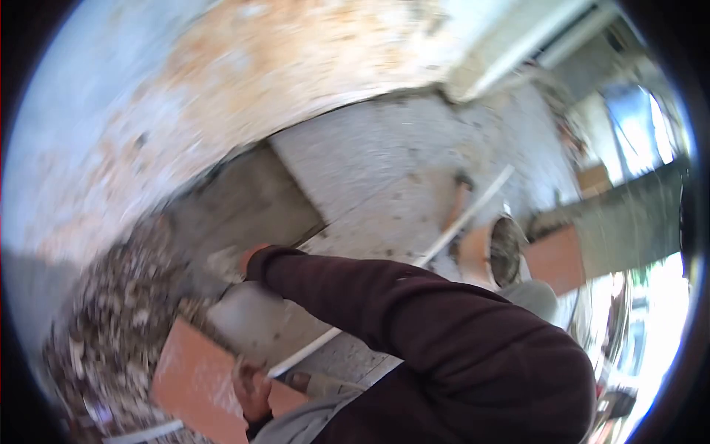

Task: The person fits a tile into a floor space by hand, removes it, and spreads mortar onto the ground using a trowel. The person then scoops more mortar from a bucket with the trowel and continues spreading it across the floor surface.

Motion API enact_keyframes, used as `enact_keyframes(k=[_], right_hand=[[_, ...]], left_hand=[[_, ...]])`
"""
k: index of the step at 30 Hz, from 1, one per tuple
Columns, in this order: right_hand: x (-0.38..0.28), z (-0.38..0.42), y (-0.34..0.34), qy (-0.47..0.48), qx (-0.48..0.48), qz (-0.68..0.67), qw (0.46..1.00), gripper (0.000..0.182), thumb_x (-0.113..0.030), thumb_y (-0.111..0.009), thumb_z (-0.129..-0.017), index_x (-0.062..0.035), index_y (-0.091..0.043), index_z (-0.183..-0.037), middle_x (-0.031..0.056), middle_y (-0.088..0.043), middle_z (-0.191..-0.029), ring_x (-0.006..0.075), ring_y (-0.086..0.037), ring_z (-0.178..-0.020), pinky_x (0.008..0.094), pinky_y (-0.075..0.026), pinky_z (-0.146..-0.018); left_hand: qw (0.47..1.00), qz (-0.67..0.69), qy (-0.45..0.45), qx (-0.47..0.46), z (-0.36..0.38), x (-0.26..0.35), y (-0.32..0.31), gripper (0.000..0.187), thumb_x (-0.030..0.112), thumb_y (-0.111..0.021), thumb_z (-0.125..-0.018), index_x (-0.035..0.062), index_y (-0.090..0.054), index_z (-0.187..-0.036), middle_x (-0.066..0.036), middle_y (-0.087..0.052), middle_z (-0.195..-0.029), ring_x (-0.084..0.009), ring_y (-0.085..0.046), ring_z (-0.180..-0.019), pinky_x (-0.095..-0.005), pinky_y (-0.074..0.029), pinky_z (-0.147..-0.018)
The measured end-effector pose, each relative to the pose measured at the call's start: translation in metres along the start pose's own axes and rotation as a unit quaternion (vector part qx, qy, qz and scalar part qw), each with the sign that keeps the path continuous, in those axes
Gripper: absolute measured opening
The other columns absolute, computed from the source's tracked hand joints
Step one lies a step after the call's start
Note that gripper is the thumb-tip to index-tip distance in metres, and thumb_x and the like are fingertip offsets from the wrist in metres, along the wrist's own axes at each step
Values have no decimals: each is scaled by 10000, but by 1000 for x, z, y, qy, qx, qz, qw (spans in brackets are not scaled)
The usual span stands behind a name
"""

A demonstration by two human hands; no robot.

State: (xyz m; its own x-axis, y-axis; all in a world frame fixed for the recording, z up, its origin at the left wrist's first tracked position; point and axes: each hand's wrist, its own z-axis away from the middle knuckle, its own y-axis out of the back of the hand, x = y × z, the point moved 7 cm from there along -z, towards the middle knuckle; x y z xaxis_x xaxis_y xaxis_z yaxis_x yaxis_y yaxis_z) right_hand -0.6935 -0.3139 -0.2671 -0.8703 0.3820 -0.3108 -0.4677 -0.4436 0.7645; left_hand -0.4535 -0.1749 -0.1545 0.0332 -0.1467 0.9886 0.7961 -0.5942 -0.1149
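Observation:
My right hand (253, 259), at the end of a dark maroon sleeve, reaches over the wet grey mortar patch (244, 196) beside the wall. Its fingers are closed on what looks like a trowel (200, 285), whose blade is blurred against the mortar and rubble. My left hand (253, 388) is lower in the view, over an orange tile (194, 374), fingers apart and slightly bent, with nothing seen in them. The tile lies at the edge of a heap of broken rubble (111, 325).
A long white bar (473, 214) runs across the floor under my arm. Right of it stands an orange bucket (475, 255) with grey mix inside, near another orange tile (558, 259). A hammer (460, 196) lies behind the bar. The peeling wall (222, 81) borders the mortar.

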Motion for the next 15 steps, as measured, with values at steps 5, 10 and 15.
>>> enact_keyframes(k=[5, 10, 15], right_hand=[[109, 94, 91, -43, -24, 94, 994, 305, -265, -472, -733, -29, -582, -891, 177, -590, -852, 320, -570, -811, 395, -451, -711], [238, 305, 169, -140, 69, 86, 984, 333, -293, -483, -709, -12, -560, -869, 166, -582, -821, 332, -556, -810, 415, -445, -700], [339, 533, 158, -199, 75, -30, 977, 217, -163, -520, -638, 10, -500, -768, 198, -524, -678, 336, -520, -665, 391, -402, -606]], left_hand=[[998, -29, 49, -20, -2, 15, -18, 645, 187, -630, -694, -13, -297, -1210, -84, -440, -970, -170, -463, -841, -295, -395, -735], [941, -291, -15, -175, -27, 42, -54, 610, 168, -623, -667, -15, -353, -1183, -106, -473, -892, -185, -488, -757, -310, -401, -705], [891, -374, -40, -255, -61, 67, -92, 630, 254, -631, -696, -15, -352, -1193, -87, -474, -884, -178, -475, -757, -301, -394, -695]])
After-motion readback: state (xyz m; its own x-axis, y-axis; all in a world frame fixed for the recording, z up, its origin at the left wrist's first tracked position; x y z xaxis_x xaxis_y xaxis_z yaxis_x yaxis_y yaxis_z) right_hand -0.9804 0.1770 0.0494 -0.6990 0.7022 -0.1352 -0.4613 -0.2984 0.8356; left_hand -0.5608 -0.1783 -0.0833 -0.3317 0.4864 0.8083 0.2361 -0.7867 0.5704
